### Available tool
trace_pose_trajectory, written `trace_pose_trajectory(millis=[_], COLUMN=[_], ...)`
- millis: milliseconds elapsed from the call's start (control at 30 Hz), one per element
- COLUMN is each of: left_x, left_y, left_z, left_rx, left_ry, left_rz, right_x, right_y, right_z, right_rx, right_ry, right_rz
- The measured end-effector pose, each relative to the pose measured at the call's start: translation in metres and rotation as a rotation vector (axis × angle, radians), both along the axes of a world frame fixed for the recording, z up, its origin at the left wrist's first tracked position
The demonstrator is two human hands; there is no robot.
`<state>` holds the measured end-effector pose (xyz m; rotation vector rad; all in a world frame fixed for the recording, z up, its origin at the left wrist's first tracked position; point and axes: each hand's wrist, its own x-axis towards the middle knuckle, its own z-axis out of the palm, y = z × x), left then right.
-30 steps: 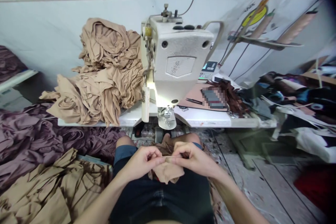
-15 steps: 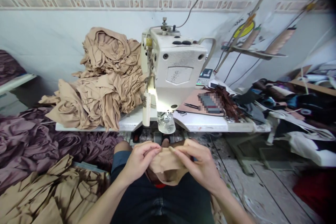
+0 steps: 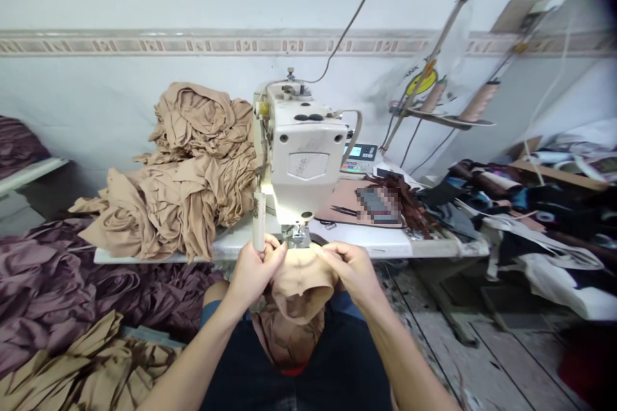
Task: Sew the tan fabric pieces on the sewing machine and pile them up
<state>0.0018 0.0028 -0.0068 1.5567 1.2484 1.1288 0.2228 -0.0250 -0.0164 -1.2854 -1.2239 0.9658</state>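
A piece of beige stretchy fabric (image 3: 301, 292) hangs between my two hands, its upper edge stretched across just below the sewing machine's needle area. My left hand (image 3: 258, 270) pinches the left end of that edge between thumb and fingers. On the other side my right hand (image 3: 349, 266) pinches the right end. The lower part of the fabric sags open in a loop over my lap. Directly in front stands the white sewing machine (image 3: 304, 164), its lamp lit beside the presser foot (image 3: 296, 231). The fabric's edge nearly meets the foot; contact cannot be made out.
Beige garments (image 3: 178, 186) are heaped on the table (image 3: 376, 245) left of the machine. Purple cloth (image 3: 106, 295) and more tan cloth (image 3: 81, 366) lie lower left. To the right are black tweezers (image 3: 344, 210), brown strips (image 3: 409, 205) and thread cones (image 3: 479, 103).
Both hands have moved up and forward with the beige fabric, from above the lap to the table edge by the presser foot. The camera view has tilted up slightly.
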Motion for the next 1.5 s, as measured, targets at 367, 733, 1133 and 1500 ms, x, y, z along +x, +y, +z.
trace_pose_trajectory(millis=[367, 733, 1133, 1500], left_x=[0.014, -0.007, -0.083, -0.060], left_y=[0.027, 0.017, -0.014, -0.068], left_z=[-0.011, -0.040, -0.049, -0.081], left_rx=[0.032, 0.013, -0.136, -0.492], left_ry=[-0.194, -0.137, -0.093, -0.060], left_rz=[-0.069, 0.031, 0.068, -0.517], right_x=[0.009, 0.007, -0.063, -0.051], right_y=[0.022, 0.001, -0.057, -0.071], right_z=[-0.009, -0.065, -0.079, -0.042], right_rx=[0.040, 0.009, -0.007, -0.052], right_ry=[0.034, 0.089, -0.054, 0.051], right_rz=[-0.063, -0.167, 0.080, 0.247])
